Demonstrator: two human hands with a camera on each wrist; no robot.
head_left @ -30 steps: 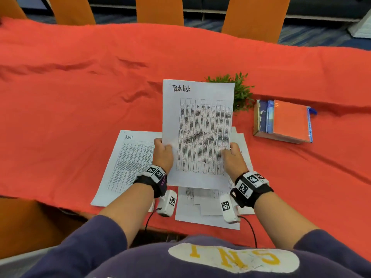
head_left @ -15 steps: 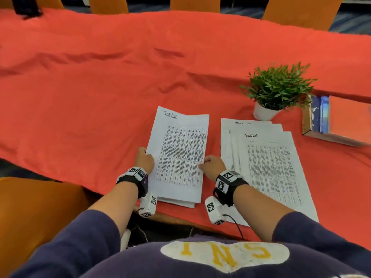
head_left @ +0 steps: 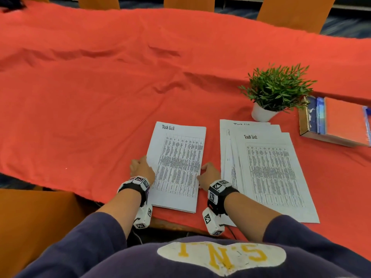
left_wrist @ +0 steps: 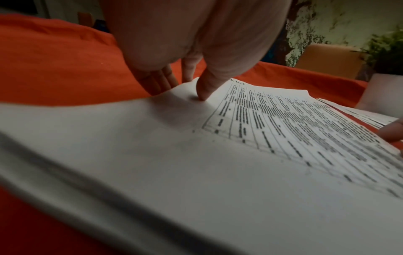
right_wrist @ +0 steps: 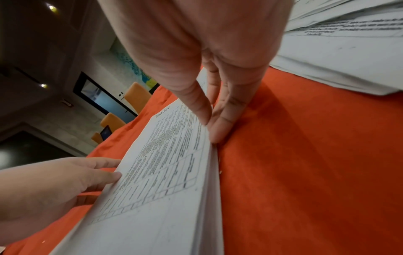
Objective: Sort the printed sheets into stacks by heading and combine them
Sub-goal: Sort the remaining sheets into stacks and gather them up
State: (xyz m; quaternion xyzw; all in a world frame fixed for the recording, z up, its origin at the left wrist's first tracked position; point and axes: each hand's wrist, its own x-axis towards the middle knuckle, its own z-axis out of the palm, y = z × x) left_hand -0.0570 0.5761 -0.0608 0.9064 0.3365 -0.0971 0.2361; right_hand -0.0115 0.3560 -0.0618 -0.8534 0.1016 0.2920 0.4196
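A neat stack of printed sheets headed "Task List" [head_left: 176, 167] lies on the red cloth near the table's front edge. My left hand [head_left: 143, 164] holds its left edge: the thumb [left_wrist: 205, 89] presses on top while the fingers [left_wrist: 157, 82] reach down past the edge. My right hand [head_left: 205, 171] pinches the right edge between thumb and straight fingers [right_wrist: 218, 127]. A second, fanned pile of sheets [head_left: 269, 173], its top sheet also headed "Task List", lies just right of my right wrist. What lies lower in either pile is hidden.
A small potted plant [head_left: 277, 91] stands behind the fanned pile. A pile of books [head_left: 337, 121] lies at the far right. Wrinkled red cloth [head_left: 100, 87] covers the table to the left and behind. Orange chairs [head_left: 295, 13] line the far side.
The Task List sheet I held upright in both hands has moved left and down onto the left stack. It now lies flat, with both hands still at its edges.
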